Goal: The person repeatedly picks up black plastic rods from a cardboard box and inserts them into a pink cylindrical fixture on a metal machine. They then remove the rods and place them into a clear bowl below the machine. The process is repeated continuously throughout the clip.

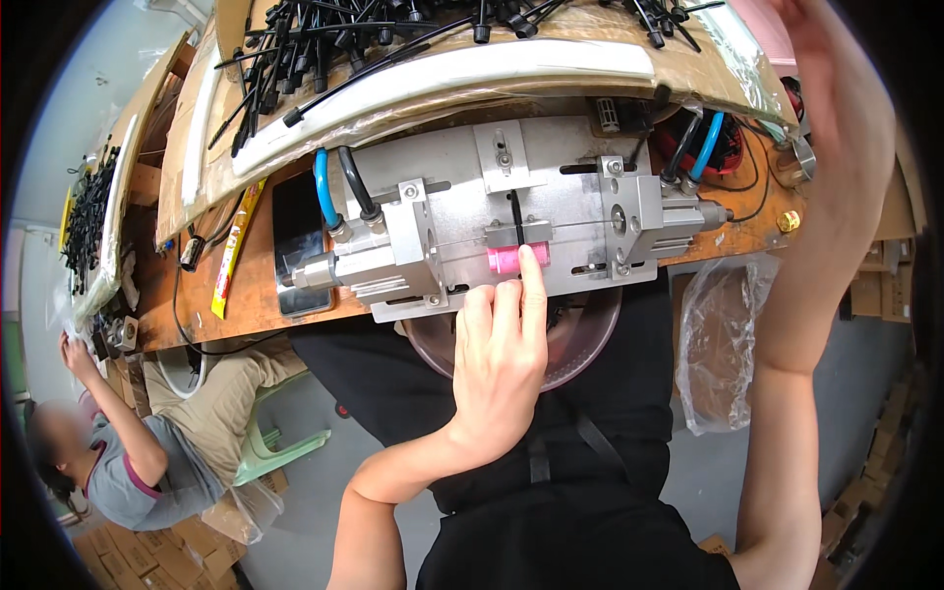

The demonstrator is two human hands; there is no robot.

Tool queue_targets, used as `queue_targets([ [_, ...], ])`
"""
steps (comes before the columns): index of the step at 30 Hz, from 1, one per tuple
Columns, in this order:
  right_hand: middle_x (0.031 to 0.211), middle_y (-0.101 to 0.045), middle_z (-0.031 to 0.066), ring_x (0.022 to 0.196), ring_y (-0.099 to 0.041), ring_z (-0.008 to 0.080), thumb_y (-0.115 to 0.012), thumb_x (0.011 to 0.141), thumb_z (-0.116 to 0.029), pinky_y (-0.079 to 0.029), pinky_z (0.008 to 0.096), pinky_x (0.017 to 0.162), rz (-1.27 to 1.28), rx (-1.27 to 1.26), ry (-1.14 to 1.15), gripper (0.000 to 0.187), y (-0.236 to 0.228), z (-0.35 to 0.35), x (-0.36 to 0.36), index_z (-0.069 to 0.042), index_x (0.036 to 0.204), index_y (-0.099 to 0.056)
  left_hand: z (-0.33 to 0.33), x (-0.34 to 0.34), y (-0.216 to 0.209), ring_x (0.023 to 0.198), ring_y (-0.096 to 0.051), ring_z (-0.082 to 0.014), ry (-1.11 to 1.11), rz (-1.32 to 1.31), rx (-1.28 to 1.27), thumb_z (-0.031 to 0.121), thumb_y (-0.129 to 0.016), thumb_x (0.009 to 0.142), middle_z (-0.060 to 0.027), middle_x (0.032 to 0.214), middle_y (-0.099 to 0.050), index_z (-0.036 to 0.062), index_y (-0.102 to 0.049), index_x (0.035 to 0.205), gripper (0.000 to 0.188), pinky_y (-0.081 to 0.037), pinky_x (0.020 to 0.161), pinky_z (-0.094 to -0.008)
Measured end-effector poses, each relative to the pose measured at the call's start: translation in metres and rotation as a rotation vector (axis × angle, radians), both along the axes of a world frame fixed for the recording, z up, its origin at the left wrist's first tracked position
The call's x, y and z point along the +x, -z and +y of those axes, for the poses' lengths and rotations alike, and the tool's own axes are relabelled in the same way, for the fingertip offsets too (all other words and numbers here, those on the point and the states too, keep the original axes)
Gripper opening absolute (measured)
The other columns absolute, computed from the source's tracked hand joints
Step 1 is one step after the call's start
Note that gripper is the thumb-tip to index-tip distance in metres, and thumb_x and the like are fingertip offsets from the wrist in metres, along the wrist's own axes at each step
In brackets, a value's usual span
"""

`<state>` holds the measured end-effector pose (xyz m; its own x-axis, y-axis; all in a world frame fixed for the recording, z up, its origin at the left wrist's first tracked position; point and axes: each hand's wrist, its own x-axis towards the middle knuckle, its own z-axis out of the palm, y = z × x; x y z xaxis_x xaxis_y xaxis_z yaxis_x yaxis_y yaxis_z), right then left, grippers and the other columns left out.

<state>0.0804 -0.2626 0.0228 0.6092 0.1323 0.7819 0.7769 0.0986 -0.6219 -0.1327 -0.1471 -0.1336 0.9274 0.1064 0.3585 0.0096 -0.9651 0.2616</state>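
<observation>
My left hand [500, 369] reaches over the metal fixture, its index finger stretched out and the fingers beside it bent. The index fingertip rests on a small pink block [505, 259] at the front middle of the fixture. A thin black stem [517, 218] runs from the fingertip back across a small metal holder [536, 232]. My left thumb is hidden. At the upper right, my right hand [821, 64] is raised beside the cardboard tray, blurred and cut by the picture's edge; its fingers do not show clearly. The metal fixture [457, 211] has a cylinder at each side.
Many black stemmed parts [324, 44] lie on the cardboard tray [187, 147] above the bench. Blue and black hoses [323, 187] join the cylinders. A phone [300, 246] and yellow strip [236, 251] lie left. Below is a bowl [585, 359]. Another person [147, 462] sits left.
</observation>
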Motion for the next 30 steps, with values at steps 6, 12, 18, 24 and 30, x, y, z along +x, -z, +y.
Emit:
queue_targets([
  [6,0.104,-0.068,0.017,0.077,-0.065,0.0153,-0.067,0.082,0.004,-0.053,0.0279,0.069,0.023,-0.517,-0.048,0.043,0.074,-0.039,-0.097,0.009,0.123,-0.059,0.005,-0.005,0.005,0.089,-0.05,-0.0252,-0.008,0.005,-0.019,-0.003,-0.062,0.072,-0.0096,0.097,-0.053,-0.0097,-0.045,0.137,0.068,-0.047,0.084,-0.0352],
  [12,0.099,-0.069,0.0151,0.066,-0.064,0.0213,-0.075,0.072,0.008,-0.052,0.0313,0.06,-0.032,-0.649,-0.022,0.06,0.152,-0.023,-0.149,0.01,0.128,-0.055,0.013,-0.028,-0.023,0.096,-0.05,-0.0289,-0.048,-0.061,-0.22,-0.007,-0.074,0.066,-0.0112,0.109,-0.057,-0.0029,-0.049,0.138,0.077,-0.042,0.086,-0.0382],
  [18,0.079,-0.063,0.0114,0.063,-0.061,0.021,-0.073,0.077,0.003,-0.049,0.0336,0.057,-0.01,-0.742,-0.09,0.063,0.172,-0.003,-0.148,0.007,0.135,-0.05,0.016,-0.048,-0.017,0.097,-0.047,-0.0274,-0.108,-0.01,-0.227,-0.006,-0.073,0.072,-0.0099,0.107,-0.057,-0.0013,-0.049,0.139,0.072,-0.041,0.085,-0.0375],
  [24,0.077,-0.061,0.0112,0.066,-0.063,0.022,-0.073,0.079,-0.001,-0.049,0.0341,0.058,0.014,-0.819,-0.081,0.063,0.167,0.002,-0.147,0.004,0.137,-0.05,0.019,-0.047,-0.014,0.096,-0.047,-0.0278,-0.103,0.0,-0.278,-0.006,-0.074,0.072,-0.0102,0.106,-0.056,-0.0017,-0.05,0.139,0.071,-0.042,0.085,-0.038],
  [30,0.088,-0.065,0.0061,0.07,-0.062,0.0214,-0.074,0.073,-0.009,-0.049,0.0332,0.057,-0.285,-0.925,0.115,0.051,0.114,-0.008,-0.124,-0.003,0.122,-0.065,0.056,-0.039,-0.042,0.097,-0.05,-0.0264,-0.054,-0.071,-0.184,-0.006,-0.07,0.076,-0.0101,0.105,-0.057,0.0032,-0.059,0.131,0.057,-0.044,0.084,-0.0367],
])
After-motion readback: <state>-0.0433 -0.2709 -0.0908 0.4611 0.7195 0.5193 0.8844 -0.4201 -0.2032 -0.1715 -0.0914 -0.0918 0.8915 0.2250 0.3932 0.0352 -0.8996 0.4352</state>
